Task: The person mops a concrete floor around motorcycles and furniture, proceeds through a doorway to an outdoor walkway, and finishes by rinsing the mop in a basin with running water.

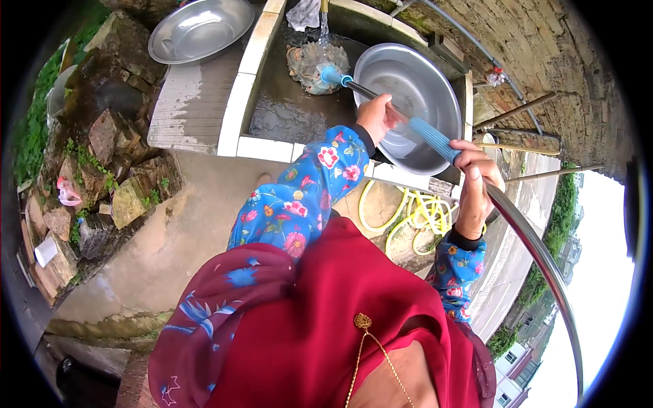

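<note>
Two hands grip one long mop (435, 139), which slants from the lower right, near the person's body, up and away to the upper left. Its long axis runs along that diagonal: a bare metal pole curves in past the right hand (476, 187), turns into a ribbed blue grip between the two hands, then a thin dark shaft beyond the left hand (377, 117), ending in a blue socket. The mop head (311, 64), a wet tangle of pale strands, points away from the person and sits in the stone sink (272, 109), well beyond the left hand, under a thin stream of water (324, 27).

The right hand is closed round the pole at the near end of the blue grip, fingers curled over the top. The left hand is closed round the shaft at the far end of that grip, knuckles up.

Just beyond and beneath both hands a large steel basin (408, 88) leans in the sink's right end. Far to the left of the left hand, a second steel basin (201, 28) rests on the concrete surface (190, 102). Below the right hand lies a coiled yellow hose (415, 214).
</note>
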`<state>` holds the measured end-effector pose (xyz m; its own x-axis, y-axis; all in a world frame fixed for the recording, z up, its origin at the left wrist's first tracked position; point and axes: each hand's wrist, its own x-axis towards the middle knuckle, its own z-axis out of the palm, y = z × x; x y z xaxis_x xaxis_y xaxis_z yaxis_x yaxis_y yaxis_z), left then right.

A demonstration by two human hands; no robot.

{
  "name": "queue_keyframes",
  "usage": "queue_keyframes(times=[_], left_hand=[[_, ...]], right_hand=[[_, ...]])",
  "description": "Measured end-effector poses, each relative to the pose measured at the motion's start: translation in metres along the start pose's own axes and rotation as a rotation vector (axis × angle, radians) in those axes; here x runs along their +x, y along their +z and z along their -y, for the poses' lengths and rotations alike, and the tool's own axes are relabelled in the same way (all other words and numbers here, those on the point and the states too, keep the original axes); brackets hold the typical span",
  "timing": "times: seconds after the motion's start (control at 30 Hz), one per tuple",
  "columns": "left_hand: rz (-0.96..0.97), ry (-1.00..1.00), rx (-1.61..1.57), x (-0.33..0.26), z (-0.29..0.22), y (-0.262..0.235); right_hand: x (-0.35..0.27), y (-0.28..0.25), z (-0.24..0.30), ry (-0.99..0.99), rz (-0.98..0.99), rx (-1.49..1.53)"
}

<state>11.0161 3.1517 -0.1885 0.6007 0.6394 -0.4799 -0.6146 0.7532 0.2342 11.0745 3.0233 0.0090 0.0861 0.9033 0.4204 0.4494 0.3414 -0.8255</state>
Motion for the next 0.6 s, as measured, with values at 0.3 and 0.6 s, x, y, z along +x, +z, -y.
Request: queue_keyframes(times=[0.3,0.6], left_hand=[[0.298,-0.033,-0.085,-0.099,-0.054,0.113],[-0.070,-0.109,0.089,-0.028,-0.028,-0.058]], right_hand=[[0.001,-0.030,0.114,-0.286,-0.530,-0.127],[0.001,0.087,0.062,-0.066,-0.078,0.102]])
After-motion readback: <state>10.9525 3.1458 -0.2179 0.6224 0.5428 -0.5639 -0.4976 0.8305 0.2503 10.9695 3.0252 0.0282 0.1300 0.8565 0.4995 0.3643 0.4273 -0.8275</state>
